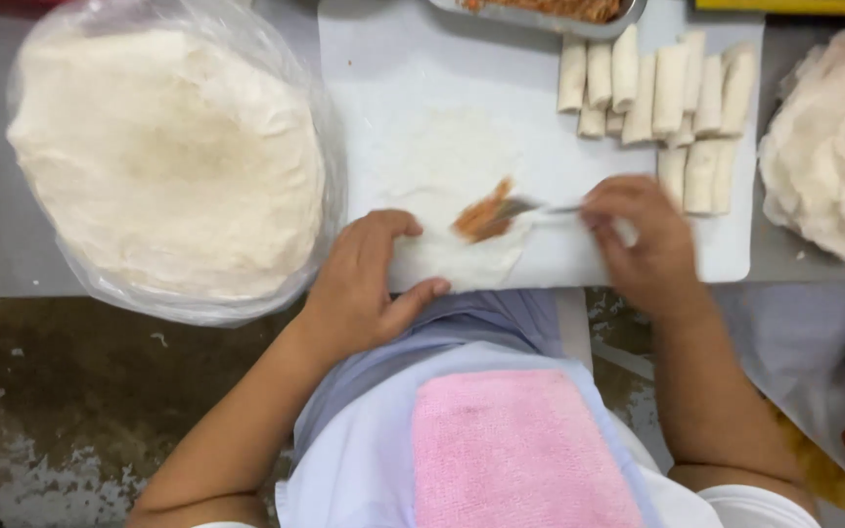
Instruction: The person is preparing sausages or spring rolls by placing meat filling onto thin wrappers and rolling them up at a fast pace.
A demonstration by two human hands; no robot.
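A thin round white wrapper [447,181] lies flat on the white cutting board [393,68]. My left hand [369,284] rests on the wrapper's near left edge, fingers spread. My right hand [638,240] grips a metal fork [530,207] whose tines press an orange shredded filling [484,213] onto the wrapper. Several finished white rolls [667,98] lie in rows on the board's right part, just beyond my right hand.
A big stack of wrappers in a clear plastic bag [163,156] sits at left. Another pile of wrappers [833,147] is at right. A metal tray of orange filling [550,10] stands at the far edge. A pink towel [520,450] covers my lap.
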